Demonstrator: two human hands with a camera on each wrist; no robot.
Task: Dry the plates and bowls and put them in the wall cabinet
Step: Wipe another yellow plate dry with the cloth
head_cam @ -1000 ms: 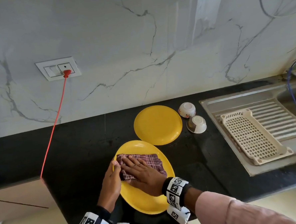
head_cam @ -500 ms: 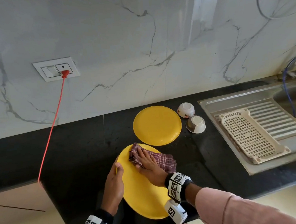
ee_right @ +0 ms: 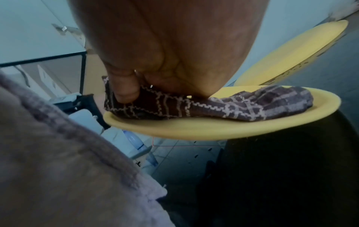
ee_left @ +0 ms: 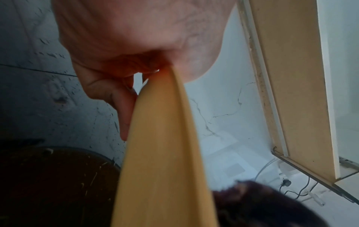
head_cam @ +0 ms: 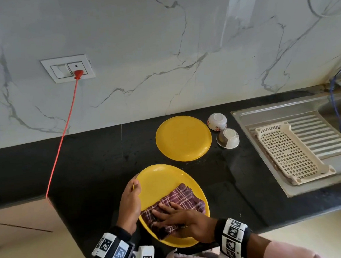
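Two yellow plates on the black desk (head_cam: pixel 92 165). The near plate (head_cam: pixel 161 181) sits at the desk's front edge, part of it overhanging. Left hand (head_cam: pixel 129 203) grips its left rim, thumb on top, fingers curled under, as the left wrist view shows. Right hand (head_cam: pixel 181 218) lies flat on a checked maroon cloth (head_cam: pixel 181 196), fingers spread, pressing it onto the near half of that plate; thumb tucks against the cloth's edge in the right wrist view. The far plate (head_cam: pixel 183 138) lies flat and apart, further back toward the wall.

Two small bowls just right of the far plate, both upside down: a white flowered bowl (head_cam: pixel 217 122) at the back, a grey-and-white bowl (head_cam: pixel 228 138) in front, close together; contact between them unclear.

Steel sink (head_cam: pixel 264 111) to the right, with a cream plastic drying rack (head_cam: pixel 291 153) on its ribbed drainboard, nothing in it.

White marble-look wall (head_cam: pixel 160 49) behind. Switch plate (head_cam: pixel 67 68) with a red plug (head_cam: pixel 78 74); its red cord (head_cam: pixel 60 139) runs down over the desk edge.
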